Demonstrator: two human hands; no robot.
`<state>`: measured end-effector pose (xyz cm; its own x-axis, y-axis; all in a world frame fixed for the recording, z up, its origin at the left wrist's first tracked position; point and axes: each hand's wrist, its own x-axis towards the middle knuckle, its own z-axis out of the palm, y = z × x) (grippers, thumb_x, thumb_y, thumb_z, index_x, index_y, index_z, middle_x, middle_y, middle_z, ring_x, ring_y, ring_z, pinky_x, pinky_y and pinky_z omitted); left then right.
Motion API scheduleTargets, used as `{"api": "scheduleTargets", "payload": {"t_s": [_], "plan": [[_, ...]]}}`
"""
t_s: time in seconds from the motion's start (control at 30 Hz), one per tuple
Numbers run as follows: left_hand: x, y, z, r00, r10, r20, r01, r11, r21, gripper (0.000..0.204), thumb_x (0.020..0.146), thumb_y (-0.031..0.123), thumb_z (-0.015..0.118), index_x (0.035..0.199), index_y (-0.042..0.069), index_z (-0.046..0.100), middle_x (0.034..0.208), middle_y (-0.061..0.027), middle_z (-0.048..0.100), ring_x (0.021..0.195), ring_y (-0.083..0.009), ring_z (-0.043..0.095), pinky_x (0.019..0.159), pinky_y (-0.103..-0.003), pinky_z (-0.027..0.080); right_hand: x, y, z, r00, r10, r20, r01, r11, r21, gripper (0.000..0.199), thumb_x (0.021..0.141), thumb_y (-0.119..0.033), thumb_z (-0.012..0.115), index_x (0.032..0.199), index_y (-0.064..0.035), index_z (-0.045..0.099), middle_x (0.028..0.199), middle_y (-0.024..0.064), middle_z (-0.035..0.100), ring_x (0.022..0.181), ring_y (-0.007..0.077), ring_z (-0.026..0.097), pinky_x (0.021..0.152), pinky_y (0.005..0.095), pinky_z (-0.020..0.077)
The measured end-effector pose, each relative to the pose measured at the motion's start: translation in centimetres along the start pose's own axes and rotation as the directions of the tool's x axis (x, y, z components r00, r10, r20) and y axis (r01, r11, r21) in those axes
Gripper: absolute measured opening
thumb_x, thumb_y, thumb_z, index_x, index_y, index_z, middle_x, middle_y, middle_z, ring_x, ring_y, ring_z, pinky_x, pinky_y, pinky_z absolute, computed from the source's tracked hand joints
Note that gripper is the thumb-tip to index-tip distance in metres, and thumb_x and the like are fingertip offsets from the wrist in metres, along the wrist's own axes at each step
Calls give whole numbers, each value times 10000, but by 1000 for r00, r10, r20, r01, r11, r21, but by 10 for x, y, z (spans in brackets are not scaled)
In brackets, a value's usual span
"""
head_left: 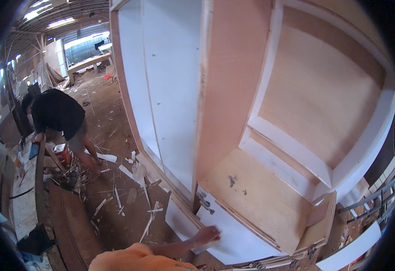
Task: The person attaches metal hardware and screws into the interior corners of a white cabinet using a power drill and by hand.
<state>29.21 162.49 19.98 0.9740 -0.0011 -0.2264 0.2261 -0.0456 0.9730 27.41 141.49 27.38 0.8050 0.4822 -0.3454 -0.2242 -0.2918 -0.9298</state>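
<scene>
My left hand (206, 235) reaches in from the lower edge, its arm coming out of an orange sleeve (136, 259). The fingers are curled closed in front of a white door panel (238, 241), which hangs open and low on a large wooden cabinet (233, 81). Whether anything is between the fingers is too small to make out. A metal hinge (205, 203) sits at the panel's upper left corner, close above the hand. Behind the panel lies the cabinet's bare plywood bottom board (256, 194), with dark smudges on it. My right hand is out of view.
A person in a black shirt (59, 113) bends over a long workbench (28, 198) at the left. Wood offcuts and white strips (147, 226) litter the dirt floor. A curved white panel (351, 248) and metal frames (373, 203) are at the right.
</scene>
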Motion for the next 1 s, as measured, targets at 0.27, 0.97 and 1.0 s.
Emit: {"api": "scheduleTargets", "payload": {"t_s": [0.27, 0.97, 1.0], "plan": [[-169, -56, -124, 958, -280, -61, 132, 619, -774, 272, 968, 212, 559, 1092, -13, 648, 1105, -92, 661, 1029, -197, 627, 967, -333, 485, -47, -10, 96, 953, -177, 245, 243, 930, -275, 303, 763, -88, 739, 1050, -26, 663, 1003, 88, 710, 938, 162, 674, 835, 325, 520], [-212, 52, -214, 919, -263, -295, -57, 650, -758, 229, 981, 151, 551, 1115, -33, 579, 1072, -101, 661, 992, -190, 662, 865, -304, 553, -91, -30, 194, 897, -428, 113, 427, 769, -476, 246, 832, -153, 729, 1036, -42, 647, 1015, 105, 677, 966, 248, 637, 864, 381, 497], [-205, 59, -210, 931, -256, -260, -17, 681, -732, 232, 981, 155, 554, 1116, -32, 580, 1074, -99, 662, 995, -190, 661, 868, -304, 552, -96, -35, 189, 861, -498, 100, 467, 700, -540, 285, 840, -158, 727, 1076, -33, 628, 1062, 108, 668, 1006, 231, 624, 889, 366, 489]]}}
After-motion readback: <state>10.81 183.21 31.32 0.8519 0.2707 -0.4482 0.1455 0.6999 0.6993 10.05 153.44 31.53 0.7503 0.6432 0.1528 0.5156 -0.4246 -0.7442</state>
